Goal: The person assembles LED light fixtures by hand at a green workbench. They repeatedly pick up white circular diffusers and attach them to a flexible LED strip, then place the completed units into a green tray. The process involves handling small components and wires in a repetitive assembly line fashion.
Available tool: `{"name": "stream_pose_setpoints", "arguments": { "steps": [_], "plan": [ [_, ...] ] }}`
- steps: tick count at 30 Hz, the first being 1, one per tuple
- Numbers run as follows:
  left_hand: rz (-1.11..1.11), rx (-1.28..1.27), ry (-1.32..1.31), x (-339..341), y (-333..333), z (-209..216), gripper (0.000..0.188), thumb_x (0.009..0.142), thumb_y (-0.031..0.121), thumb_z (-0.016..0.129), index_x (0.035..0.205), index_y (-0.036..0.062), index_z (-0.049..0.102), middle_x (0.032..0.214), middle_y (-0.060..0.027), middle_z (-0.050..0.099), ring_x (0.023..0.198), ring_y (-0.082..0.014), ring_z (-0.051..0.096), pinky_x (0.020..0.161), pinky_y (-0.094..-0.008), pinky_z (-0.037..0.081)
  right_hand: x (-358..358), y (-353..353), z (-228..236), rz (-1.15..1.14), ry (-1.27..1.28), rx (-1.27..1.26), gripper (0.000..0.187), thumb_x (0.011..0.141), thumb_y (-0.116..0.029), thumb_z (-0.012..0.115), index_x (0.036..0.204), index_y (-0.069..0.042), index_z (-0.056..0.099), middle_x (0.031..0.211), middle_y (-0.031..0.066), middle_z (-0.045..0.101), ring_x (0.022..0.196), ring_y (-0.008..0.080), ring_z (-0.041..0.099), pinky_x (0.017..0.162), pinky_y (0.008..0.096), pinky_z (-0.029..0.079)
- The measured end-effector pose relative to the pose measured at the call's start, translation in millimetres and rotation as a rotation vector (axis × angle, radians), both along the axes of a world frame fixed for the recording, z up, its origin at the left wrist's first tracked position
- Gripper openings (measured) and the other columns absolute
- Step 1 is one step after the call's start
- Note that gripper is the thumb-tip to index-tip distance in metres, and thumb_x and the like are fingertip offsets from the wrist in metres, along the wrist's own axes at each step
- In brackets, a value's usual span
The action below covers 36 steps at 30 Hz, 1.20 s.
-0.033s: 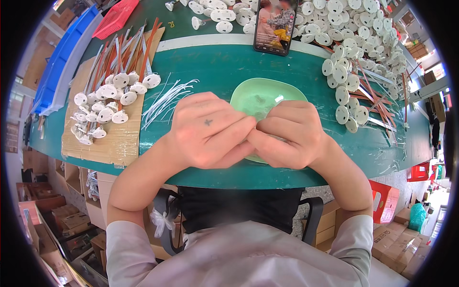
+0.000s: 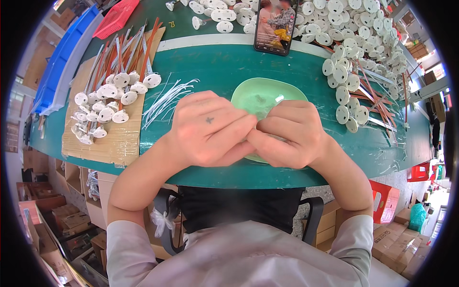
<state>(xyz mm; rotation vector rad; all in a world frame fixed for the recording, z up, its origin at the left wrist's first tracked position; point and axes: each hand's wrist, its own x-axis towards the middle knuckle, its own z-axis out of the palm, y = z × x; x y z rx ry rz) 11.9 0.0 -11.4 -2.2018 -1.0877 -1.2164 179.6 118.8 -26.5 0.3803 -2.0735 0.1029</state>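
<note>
My left hand (image 2: 210, 131) and my right hand (image 2: 290, 134) meet fingertip to fingertip over the near part of a light green dish (image 2: 246, 88). Both are closed, with thumbs and fingers pinched together. Whatever they grip is hidden behind the fingers. Small clear pieces (image 2: 260, 101) lie in the dish. Just left of my left hand is a loose bundle of thin white strips (image 2: 165, 103) on the green table (image 2: 210, 64).
At left, cardboard (image 2: 114, 150) bears white round-headed pieces (image 2: 107, 91) with red-brown and silvery strips. A large heap of similar white pieces (image 2: 339, 71) fills the right. A phone (image 2: 274, 26) stands at the back. Beyond the cardboard are a blue tray (image 2: 62, 62) and red basket (image 2: 114, 19).
</note>
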Motion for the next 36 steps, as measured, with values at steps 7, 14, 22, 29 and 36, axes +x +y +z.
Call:
{"name": "stream_pose_setpoints", "arguments": {
  "steps": [7, 14, 22, 29, 36],
  "plan": [
    [0.07, -0.019, 0.041, -2.0, -1.1, -4.5, 0.024, 0.064, 0.013, 0.077, 0.082, -0.0008, 0.07, 0.07, -0.0066, 0.065, 0.059, -0.0219, 0.063, 0.054, -0.0309, 0.05, 2.5, -4.7, 2.5, -0.046, -0.104, 0.027, 0.023, 0.065, -0.009, 0.073, 0.088, -0.013, 0.07, 0.06, -0.0037, 0.044, 0.048, 0.0117, 0.046, 0.04, 0.0263, 0.035],
    [0.122, -0.095, 0.107, -4.3, -10.2, -0.3, 0.022, 0.059, 0.012, 0.076, 0.075, -0.0001, 0.067, 0.064, -0.0054, 0.059, 0.054, -0.0216, 0.058, 0.05, -0.0312, 0.045, 2.4, -11.0, 2.5, -0.094, -0.132, 0.027, 0.017, 0.065, -0.011, 0.072, 0.08, -0.014, 0.066, 0.058, -0.003, 0.043, 0.047, 0.0125, 0.045, 0.04, 0.0274, 0.035],
    [0.127, -0.129, 0.118, -3.3, -10.9, 0.1, 0.022, 0.056, 0.008, 0.074, 0.074, -0.0017, 0.065, 0.06, -0.0059, 0.054, 0.049, -0.0222, 0.052, 0.048, -0.0321, 0.041, 1.0, -11.9, 0.0, -0.128, -0.168, -0.043, 0.015, 0.064, -0.01, 0.07, 0.067, -0.017, 0.058, 0.058, -0.0013, 0.045, 0.047, 0.0166, 0.048, 0.041, 0.0305, 0.038],
    [0.113, -0.134, 0.1, -1.3, -9.5, 2.2, 0.021, 0.061, 0.009, 0.078, 0.073, -0.0023, 0.065, 0.059, -0.0052, 0.051, 0.047, -0.0215, 0.048, 0.046, -0.0325, 0.036, 2.8, -11.1, 2.9, -0.138, -0.219, -0.006, 0.018, 0.065, -0.012, 0.07, 0.07, -0.016, 0.054, 0.058, 0.0002, 0.044, 0.047, 0.0171, 0.049, 0.04, 0.0316, 0.037],
    [0.115, -0.032, 0.053, -0.7, -0.5, -4.3, 0.025, 0.048, 0.011, 0.073, 0.061, 0.0081, 0.051, 0.056, -0.0014, 0.038, 0.045, -0.0185, 0.042, 0.045, -0.0314, 0.032, 2.6, -10.2, 3.1, -0.104, -0.271, -0.029, 0.019, 0.066, -0.013, 0.07, 0.076, -0.016, 0.054, 0.059, 0.0015, 0.046, 0.048, 0.0178, 0.052, 0.039, 0.0332, 0.039]
  ]
}}
